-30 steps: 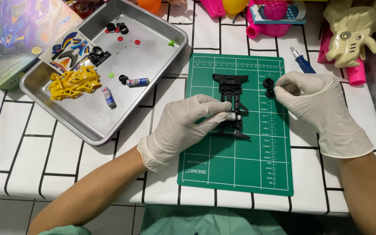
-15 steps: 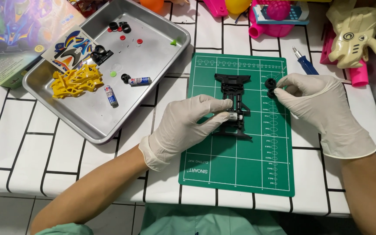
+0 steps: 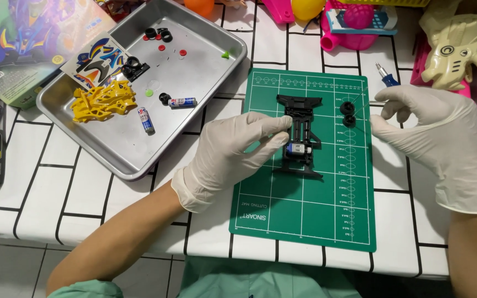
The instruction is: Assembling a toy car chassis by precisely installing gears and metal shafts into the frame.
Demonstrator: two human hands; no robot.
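Overhead, from the head camera, one view is catalogued.

Item one: a green cutting mat (image 3: 304, 215) is laid on a white tiled table (image 3: 28, 204). A black toy car chassis (image 3: 301, 134) is set lengthwise on the mat's upper half, with a small silver motor (image 3: 299, 149) seated in its lower part.

Item two: the left hand (image 3: 233, 157), gloved in white, is placed at the chassis's left side; its fingers are curled, and the fingertips are pressed against the chassis beside the motor.

Item three: the right hand (image 3: 442, 138), also gloved, is rested at the mat's right edge. Its thumb and forefinger are pinched near two small black wheels (image 3: 348, 113); whether the wheels are actually gripped cannot be told.

Item four: a metal tray (image 3: 194, 72) is positioned left of the mat. A yellow parts frame (image 3: 103, 100), a sticker sheet (image 3: 96, 59), two small batteries (image 3: 164, 110) and loose black wheels are held in it.

Item five: a blue-handled screwdriver (image 3: 385, 76) is seen just above the right hand.
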